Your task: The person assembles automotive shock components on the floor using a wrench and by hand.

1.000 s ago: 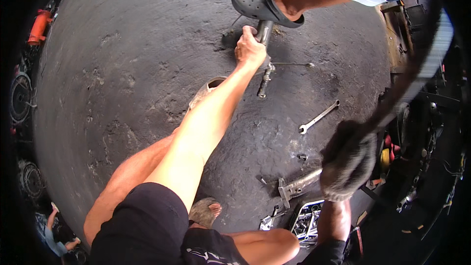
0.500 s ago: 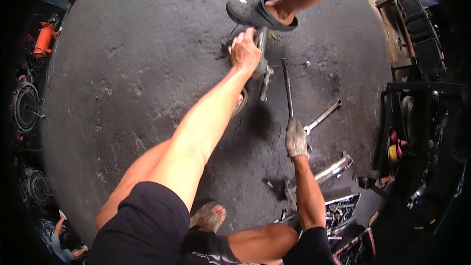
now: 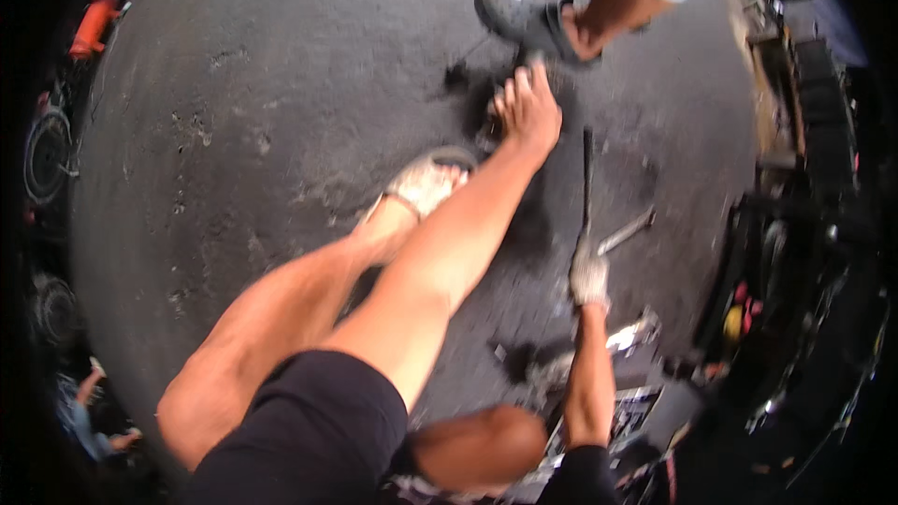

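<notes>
My bare left hand [image 3: 528, 114] reaches forward, its fingers curled over a dark metal part [image 3: 488, 134] on the floor. Most of that part is hidden behind the hand and blurred. Just beyond it, a co-worker's dark clog [image 3: 524, 21] sits at the fingertips, seemingly resting on the part's far end. In a knitted work glove, my right hand [image 3: 589, 279] is closed around the near end of a long metal bar [image 3: 587, 178], which points away from me. A wrench [image 3: 627, 230] lies on the floor, its near end touching or close to the glove.
A shiny metal tube [image 3: 631, 332] and a tray of tools [image 3: 639, 407] lie near my right forearm. Black metal frames [image 3: 748, 262] and a wooden bench [image 3: 776, 103] line the right side. An orange cylinder [image 3: 94, 26] and wheels [image 3: 49, 154] stand along the left edge.
The whole view has shifted and blurred. My left hand is farther right, and the metal part beneath it shows less and lies differently. My right hand still grips the bar. More of my left foot shows.
</notes>
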`<state>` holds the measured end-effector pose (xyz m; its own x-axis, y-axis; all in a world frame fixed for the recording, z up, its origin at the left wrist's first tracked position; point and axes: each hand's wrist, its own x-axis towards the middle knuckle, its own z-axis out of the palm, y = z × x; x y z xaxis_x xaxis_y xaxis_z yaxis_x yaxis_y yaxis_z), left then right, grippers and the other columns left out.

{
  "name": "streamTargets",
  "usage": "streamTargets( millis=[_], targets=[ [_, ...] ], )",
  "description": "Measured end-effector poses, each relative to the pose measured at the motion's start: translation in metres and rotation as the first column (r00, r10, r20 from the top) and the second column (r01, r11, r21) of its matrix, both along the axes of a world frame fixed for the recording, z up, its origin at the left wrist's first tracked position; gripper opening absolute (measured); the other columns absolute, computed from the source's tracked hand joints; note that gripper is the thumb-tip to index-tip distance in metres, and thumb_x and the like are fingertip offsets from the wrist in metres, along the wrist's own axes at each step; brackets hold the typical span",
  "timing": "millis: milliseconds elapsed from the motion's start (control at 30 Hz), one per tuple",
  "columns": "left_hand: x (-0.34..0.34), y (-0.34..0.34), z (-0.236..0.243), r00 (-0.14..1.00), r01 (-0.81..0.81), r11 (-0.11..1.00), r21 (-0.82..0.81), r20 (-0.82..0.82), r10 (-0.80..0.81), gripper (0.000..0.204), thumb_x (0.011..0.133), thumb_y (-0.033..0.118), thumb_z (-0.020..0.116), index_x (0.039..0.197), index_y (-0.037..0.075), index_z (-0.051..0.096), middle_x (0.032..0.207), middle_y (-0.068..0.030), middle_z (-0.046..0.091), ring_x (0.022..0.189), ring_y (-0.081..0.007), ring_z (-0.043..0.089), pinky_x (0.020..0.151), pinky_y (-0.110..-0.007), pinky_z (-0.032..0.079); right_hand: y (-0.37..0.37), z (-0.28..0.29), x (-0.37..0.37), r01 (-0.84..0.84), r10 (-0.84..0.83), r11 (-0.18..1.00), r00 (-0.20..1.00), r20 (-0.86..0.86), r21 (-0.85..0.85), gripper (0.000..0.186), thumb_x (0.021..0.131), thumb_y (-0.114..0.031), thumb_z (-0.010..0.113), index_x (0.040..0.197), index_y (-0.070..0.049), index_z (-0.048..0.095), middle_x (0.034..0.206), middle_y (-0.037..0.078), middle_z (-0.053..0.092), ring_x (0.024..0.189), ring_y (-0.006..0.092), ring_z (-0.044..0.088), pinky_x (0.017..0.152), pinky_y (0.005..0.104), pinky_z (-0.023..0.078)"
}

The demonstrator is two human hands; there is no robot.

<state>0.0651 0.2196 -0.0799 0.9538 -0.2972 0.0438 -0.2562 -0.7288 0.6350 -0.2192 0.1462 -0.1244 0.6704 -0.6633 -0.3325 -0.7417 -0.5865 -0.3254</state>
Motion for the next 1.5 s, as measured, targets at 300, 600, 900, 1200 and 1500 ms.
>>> streamTargets(
  millis=[300,600,900,1200,1500],
  targets=[
    [0.024,0.048,-0.010,1.000,0.013,0.997,-0.075,-0.008,-0.013,0.034,0.093,0.013,0.058,0.127,0.010,0.057,0.123,-0.0176,0.066,0.119,-0.0401,0.061,0.097,-0.060,0.045,0.055,0.205,0.043,0.116,-0.375,0.922,0.504,0.778,0.369,0.043,0.111,-0.045,0.046,0.106,-0.004,0.059,0.071,0.007,0.061,0.054,0.0167,0.056,0.046,0.0303,0.044],
    [0.021,0.055,-0.003,0.992,0.075,0.994,-0.085,-0.094,-0.083,0.047,0.092,0.011,0.060,0.138,0.016,0.053,0.131,-0.0171,0.062,0.129,-0.0406,0.055,0.102,-0.065,0.043,-0.011,-0.055,-0.015,0.366,-0.356,0.916,0.930,-0.088,0.165,0.057,0.107,-0.050,0.045,0.120,0.000,0.070,0.096,0.018,0.071,0.079,0.0235,0.068,0.063,0.0402,0.051],
    [0.019,0.035,-0.012,0.978,0.174,0.967,0.189,0.081,-0.192,0.053,0.084,0.021,0.072,0.134,0.015,0.057,0.121,-0.0127,0.066,0.118,-0.0372,0.062,0.093,-0.059,0.050,0.059,0.102,-0.049,0.490,-0.555,0.791,0.826,0.096,0.366,0.043,0.107,-0.041,0.057,0.113,0.002,0.062,0.064,0.012,0.060,0.052,0.0281,0.058,0.051,0.0452,0.047],
    [0.045,0.025,-0.011,0.399,0.852,0.490,0.183,0.379,-0.835,0.030,0.086,0.004,0.068,0.115,0.009,0.066,0.109,-0.0172,0.068,0.107,-0.0408,0.064,0.095,-0.048,0.053,0.151,0.033,-0.132,0.306,-0.322,0.943,0.938,0.130,0.129,0.029,0.104,-0.030,0.057,0.099,-0.002,0.067,0.088,0.033,0.069,0.087,0.0511,0.069,0.078,0.0558,0.057],
    [0.043,0.034,-0.010,0.693,0.720,0.694,-0.004,0.072,-0.718,0.029,0.091,-0.004,0.054,0.119,0.001,0.062,0.112,-0.0257,0.071,0.109,-0.0447,0.068,0.094,-0.050,0.054,-0.001,-0.017,-0.206,-0.251,0.151,0.957,0.861,-0.486,-0.147,0.013,0.083,-0.016,0.067,0.095,-0.014,0.074,0.098,0.011,0.075,0.101,0.0317,0.073,0.089,0.0458,0.055]
  ],
)
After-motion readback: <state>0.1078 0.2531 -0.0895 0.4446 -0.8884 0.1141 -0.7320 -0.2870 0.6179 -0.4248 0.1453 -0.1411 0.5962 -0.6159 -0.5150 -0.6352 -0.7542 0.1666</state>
